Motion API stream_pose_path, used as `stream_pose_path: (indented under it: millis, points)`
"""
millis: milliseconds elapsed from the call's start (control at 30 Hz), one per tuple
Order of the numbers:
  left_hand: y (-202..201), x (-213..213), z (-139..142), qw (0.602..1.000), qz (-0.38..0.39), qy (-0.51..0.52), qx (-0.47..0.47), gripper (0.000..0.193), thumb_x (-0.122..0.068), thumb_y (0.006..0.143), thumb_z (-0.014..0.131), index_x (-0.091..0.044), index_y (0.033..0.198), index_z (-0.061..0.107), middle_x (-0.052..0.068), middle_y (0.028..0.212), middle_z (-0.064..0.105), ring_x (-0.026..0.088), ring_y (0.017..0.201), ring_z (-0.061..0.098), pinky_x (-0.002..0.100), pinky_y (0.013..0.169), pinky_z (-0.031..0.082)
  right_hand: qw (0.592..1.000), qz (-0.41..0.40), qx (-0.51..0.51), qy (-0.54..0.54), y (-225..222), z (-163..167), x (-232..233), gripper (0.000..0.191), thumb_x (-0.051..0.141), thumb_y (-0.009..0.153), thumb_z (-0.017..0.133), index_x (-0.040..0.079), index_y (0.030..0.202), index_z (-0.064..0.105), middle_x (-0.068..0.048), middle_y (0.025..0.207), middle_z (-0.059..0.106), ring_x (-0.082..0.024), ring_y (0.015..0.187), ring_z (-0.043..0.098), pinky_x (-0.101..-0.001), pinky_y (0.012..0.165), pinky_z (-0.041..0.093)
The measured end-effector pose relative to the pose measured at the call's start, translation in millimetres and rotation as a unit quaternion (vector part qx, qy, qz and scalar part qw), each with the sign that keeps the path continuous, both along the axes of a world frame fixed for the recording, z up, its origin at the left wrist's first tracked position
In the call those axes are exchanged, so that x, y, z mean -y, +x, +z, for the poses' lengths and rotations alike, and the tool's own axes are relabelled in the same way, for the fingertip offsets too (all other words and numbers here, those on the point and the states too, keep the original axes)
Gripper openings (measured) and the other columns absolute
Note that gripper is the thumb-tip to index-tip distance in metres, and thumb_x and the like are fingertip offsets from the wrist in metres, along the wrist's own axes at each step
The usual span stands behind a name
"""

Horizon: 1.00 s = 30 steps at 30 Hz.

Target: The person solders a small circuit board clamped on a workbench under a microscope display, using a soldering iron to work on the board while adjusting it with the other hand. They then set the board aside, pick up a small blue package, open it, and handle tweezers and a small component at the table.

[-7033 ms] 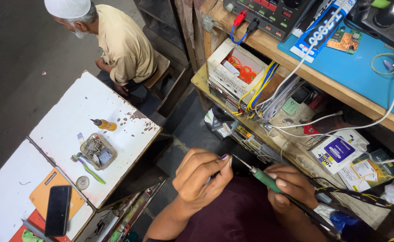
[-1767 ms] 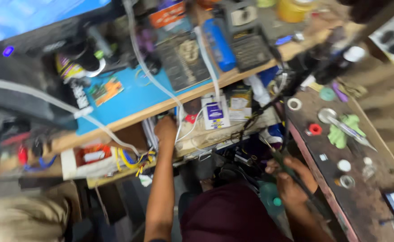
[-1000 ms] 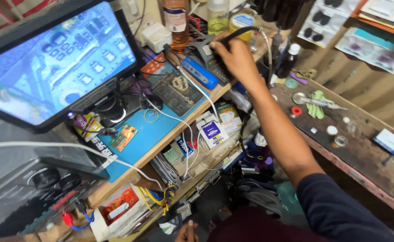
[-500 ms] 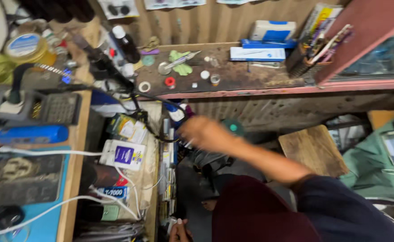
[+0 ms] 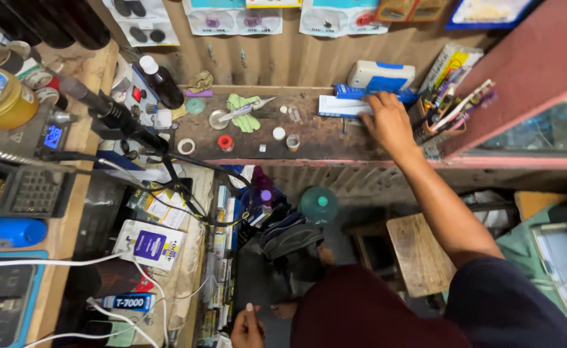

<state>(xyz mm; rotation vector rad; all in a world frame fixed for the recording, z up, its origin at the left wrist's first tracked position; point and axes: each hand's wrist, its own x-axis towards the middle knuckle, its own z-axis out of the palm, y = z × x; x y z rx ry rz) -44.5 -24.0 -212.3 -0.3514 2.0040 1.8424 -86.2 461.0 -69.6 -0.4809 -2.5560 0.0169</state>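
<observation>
Right hand (image 5: 388,122) now reached onto blue-white box (image 5: 343,106), fingers resting on it, left hand (image 5: 247,327) loosely curled, empty.

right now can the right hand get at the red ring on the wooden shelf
Probably yes. The right hand already rests on the same shelf, by a white and blue box. The red ring lies in the open further along, with only small caps between.

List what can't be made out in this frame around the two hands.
1. Head view: right hand covers the end of the white-and-blue box; its fingers' grip is hidden.
2. Left hand is cut off by the bottom edge; what it holds is unclear.
3. Small parts on the wooden shelf are too small to identify.
</observation>
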Motion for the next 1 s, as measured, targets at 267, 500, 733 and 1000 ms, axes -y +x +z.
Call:
stream_pose_path:
  millis: [267,500,733,1000]
  points:
    - [-0.9,-95.4,14.4,0.999,0.036,0.012,-0.017,0.033,-0.029,0.100,0.065,0.000,0.090,0.077,-0.003,0.053,0.048,0.003,0.047,0.039,0.023,0.044,0.029,0.989,0.127,0.012,0.068,-47.0,-3.1,-38.0,0.045,0.007,0.085,0.069,0.005,0.129,0.068,-0.014,0.117,0.068,-0.033,0.099,0.067,-0.0425,0.084,0.053]
    - [-4.2,-136.0,17.4,0.999,0.017,0.004,-0.042,0.032,-0.029,0.100,0.063,-0.001,0.091,0.077,-0.004,0.058,0.055,0.003,0.054,0.044,0.022,0.050,0.032,0.978,0.132,0.079,0.139,-63.0,0.7,-53.4,0.030,0.010,0.086,0.069,0.012,0.116,0.071,-0.009,0.090,0.068,-0.027,0.086,0.070,-0.0404,0.074,0.054]
    - [-29.6,-125.2,-3.6,0.996,-0.065,-0.033,-0.042,0.032,-0.029,0.100,0.064,-0.003,0.090,0.079,-0.003,0.056,0.051,0.004,0.052,0.043,0.023,0.049,0.032,0.985,0.141,-0.048,0.084,-13.0,20.7,-36.7,0.044,0.010,0.085,0.074,0.005,0.128,0.068,-0.011,0.111,0.071,-0.029,0.091,0.068,-0.0398,0.077,0.054]
    - [-60.9,-147.2,3.2,0.956,-0.279,0.087,-0.022,0.024,-0.014,0.091,0.074,-0.002,0.111,0.074,-0.001,0.073,0.065,0.005,0.061,0.056,0.022,0.054,0.045,0.962,0.258,-0.056,0.072,105.0,9.1,71.7,0.033,0.014,0.069,0.082,0.011,0.101,0.072,-0.007,0.093,0.072,-0.022,0.052,0.059,-0.0386,0.037,0.041]
